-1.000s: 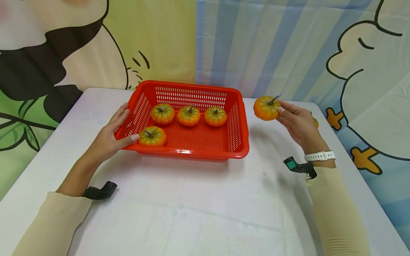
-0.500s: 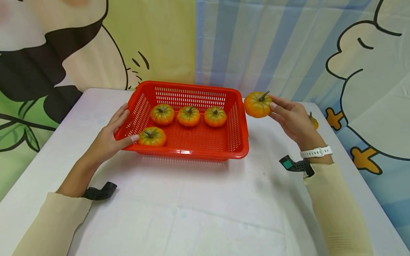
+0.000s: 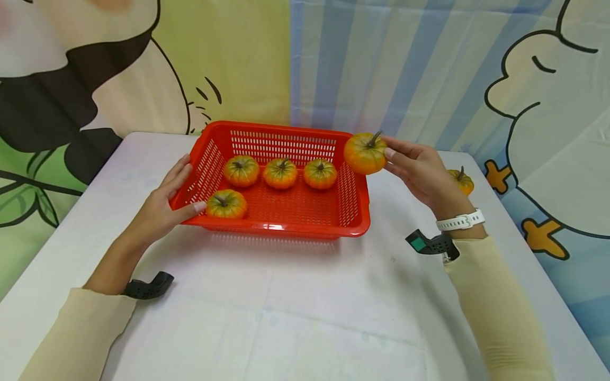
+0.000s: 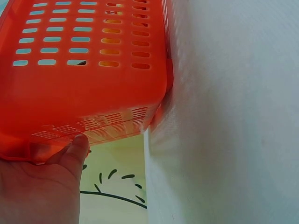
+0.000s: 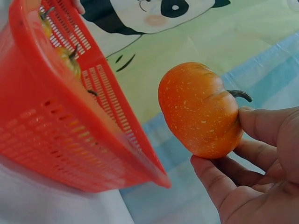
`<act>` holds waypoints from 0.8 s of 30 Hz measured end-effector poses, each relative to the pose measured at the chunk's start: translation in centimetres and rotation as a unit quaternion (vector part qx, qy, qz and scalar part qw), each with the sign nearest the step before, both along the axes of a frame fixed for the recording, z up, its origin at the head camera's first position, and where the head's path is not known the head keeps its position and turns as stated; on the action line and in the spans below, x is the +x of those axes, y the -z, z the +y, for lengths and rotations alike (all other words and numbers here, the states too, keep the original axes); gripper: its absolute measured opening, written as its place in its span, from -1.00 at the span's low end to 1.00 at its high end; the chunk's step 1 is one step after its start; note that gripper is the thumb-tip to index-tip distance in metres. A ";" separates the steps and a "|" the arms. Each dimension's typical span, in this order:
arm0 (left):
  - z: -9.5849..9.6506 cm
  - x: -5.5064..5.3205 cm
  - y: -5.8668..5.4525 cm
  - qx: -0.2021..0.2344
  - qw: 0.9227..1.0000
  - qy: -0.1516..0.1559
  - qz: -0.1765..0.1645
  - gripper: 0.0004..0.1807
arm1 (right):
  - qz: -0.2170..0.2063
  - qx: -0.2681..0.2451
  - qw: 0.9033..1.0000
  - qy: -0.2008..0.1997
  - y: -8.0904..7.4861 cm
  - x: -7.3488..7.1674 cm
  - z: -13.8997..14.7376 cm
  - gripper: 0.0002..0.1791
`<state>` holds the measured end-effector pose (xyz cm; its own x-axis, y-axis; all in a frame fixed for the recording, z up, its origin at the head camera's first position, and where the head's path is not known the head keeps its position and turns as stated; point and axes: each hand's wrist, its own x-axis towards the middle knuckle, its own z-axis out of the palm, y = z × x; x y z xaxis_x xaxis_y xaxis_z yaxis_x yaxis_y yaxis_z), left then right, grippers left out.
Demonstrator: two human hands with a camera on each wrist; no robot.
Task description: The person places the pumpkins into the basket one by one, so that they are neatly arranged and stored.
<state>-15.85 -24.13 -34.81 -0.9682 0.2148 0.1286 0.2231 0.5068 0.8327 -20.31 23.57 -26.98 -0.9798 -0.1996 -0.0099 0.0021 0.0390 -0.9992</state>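
My right hand (image 3: 421,177) pinches a small orange-and-green pumpkin (image 3: 365,154) between thumb and fingertips, its dark stem angled upward. In the head view this pumpkin overlaps the right rim of the red plastic basket (image 3: 271,228). The right wrist view shows the pumpkin's orange side (image 5: 198,109) beside the basket wall (image 5: 70,135). My left hand (image 3: 159,211) holds the basket's left end, thumb over the near corner and fingers along the outside. Inside the basket, three pumpkins (image 3: 281,173) sit in a row at the back, and another pumpkin (image 3: 226,204) lies at the front left.
One more pumpkin (image 3: 461,181) stands on the white-covered table (image 3: 286,317) at the far right, partly behind my right hand. A printed cartoon curtain (image 3: 343,69) hangs right behind the table. Each wrist wears a black camera mount (image 3: 431,243).
My right hand has carried its pumpkin leftward and slightly up, from beside the basket to its right rim. The pumpkin at far right shows more. My left hand and the basket stay put.
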 end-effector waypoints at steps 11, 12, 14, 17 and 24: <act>0.0 0.0 -0.1 0.003 1.000 0.001 -0.006 -0.05 | 0.014 0.012 0.998 -0.054 -0.8 -0.3 -2.8 -0.47; 0.0 0.0 -0.1 0.004 1.000 0.001 -0.005 -0.05 | 0.014 0.012 0.998 -0.057 -0.9 -0.3 -3.1 -0.48; 0.0 0.1 -0.1 0.003 1.000 0.002 -0.002 -0.05 | 0.013 0.013 0.998 -0.063 -1.1 -0.4 -3.6 -0.49; 0.0 0.1 0.0 0.004 1.000 0.003 0.002 -0.05 | 0.013 0.012 0.997 -0.075 -1.2 -0.5 -4.4 -0.50; -0.1 0.1 0.0 -0.003 1.000 -0.004 -0.002 -0.04 | 0.002 0.023 0.995 -0.098 -1.3 -1.2 -5.9 -0.51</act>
<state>-15.79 -24.19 -34.81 -0.9703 0.2088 0.1224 0.2154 0.5141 0.8303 -21.51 17.71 -25.71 -0.9225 -0.3855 -0.0187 -0.0148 0.0837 -0.9964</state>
